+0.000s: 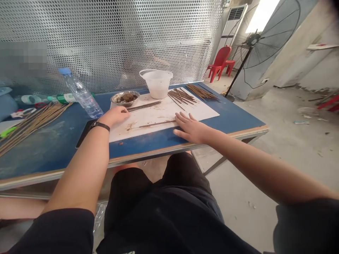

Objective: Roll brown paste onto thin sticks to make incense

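My right hand point(186, 127) lies flat with its fingers spread, resting on the right end of a brown-coated stick point(156, 124) on the white board point(201, 111). At the board's left side, my left hand point(116, 116) is closed in a pinch at the left end of a bunch of thin dark sticks point(145, 105); its fingertips are partly hidden. Behind that hand stands a metal bowl point(120, 102) holding brown, dough-like lumps point(128, 97). Several brown-coated sticks point(182, 97) lie fanned out on the board's right part.
A white plastic bucket point(158, 84) stands at the board's back edge. More brown sticks point(201, 92) lie at the back right. Left are a tilted water bottle point(83, 95), a dark flat phone-like object point(85, 134) and long thin sticks point(39, 121). A perforated metal panel point(106, 38) borders the blue table point(238, 118).
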The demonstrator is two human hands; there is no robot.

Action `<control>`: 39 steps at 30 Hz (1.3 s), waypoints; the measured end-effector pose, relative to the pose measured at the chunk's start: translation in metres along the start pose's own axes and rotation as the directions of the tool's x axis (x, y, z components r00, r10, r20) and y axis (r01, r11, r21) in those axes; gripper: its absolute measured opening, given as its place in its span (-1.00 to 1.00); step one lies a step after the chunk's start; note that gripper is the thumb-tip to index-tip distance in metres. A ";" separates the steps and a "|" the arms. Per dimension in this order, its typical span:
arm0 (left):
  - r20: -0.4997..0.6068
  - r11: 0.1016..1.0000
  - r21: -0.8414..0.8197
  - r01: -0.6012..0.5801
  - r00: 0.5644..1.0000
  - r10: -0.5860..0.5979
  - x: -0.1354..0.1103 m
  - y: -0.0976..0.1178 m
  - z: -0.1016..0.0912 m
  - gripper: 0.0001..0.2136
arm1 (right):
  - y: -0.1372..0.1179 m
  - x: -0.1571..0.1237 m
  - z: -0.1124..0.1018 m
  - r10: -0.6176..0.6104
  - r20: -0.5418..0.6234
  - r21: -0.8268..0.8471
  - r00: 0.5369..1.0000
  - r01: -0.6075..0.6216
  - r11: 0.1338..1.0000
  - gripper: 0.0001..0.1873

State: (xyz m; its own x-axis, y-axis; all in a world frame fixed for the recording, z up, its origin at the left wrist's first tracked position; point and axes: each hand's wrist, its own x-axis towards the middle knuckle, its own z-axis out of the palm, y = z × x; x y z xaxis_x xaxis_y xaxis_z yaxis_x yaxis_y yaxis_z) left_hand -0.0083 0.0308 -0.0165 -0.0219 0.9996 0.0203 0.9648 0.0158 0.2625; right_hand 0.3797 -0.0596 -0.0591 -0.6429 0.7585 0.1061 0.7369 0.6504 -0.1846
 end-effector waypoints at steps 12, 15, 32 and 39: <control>0.009 1.000 -0.010 0.017 1.000 -0.017 -0.007 0.006 -0.006 -0.76 | 0.004 0.066 0.000 0.081 0.056 -0.019 0.995 -0.080 0.997 0.12; -0.008 1.000 -0.012 0.022 1.000 -0.022 -0.004 0.005 -0.004 -0.75 | 0.007 0.057 0.000 0.050 0.050 -0.019 0.998 -0.049 0.999 0.13; 0.015 1.000 0.006 0.008 1.000 -0.009 0.000 -0.002 -0.001 -0.69 | 0.019 0.045 -0.001 0.096 0.055 -0.031 0.994 -0.095 0.995 0.11; 0.007 1.000 -0.018 0.025 1.000 -0.025 0.002 -0.001 0.000 -0.71 | 0.022 0.040 -0.008 0.129 0.085 -0.053 0.988 -0.124 0.991 0.06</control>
State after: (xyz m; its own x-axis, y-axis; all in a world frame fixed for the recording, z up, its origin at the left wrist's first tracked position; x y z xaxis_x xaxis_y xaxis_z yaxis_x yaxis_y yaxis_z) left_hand -0.0092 0.0325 -0.0167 -0.0440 0.9990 0.0073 0.9590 0.0401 0.2805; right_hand 0.3717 -0.0149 -0.0512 -0.5582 0.8297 -0.0019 0.8212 0.5522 -0.1439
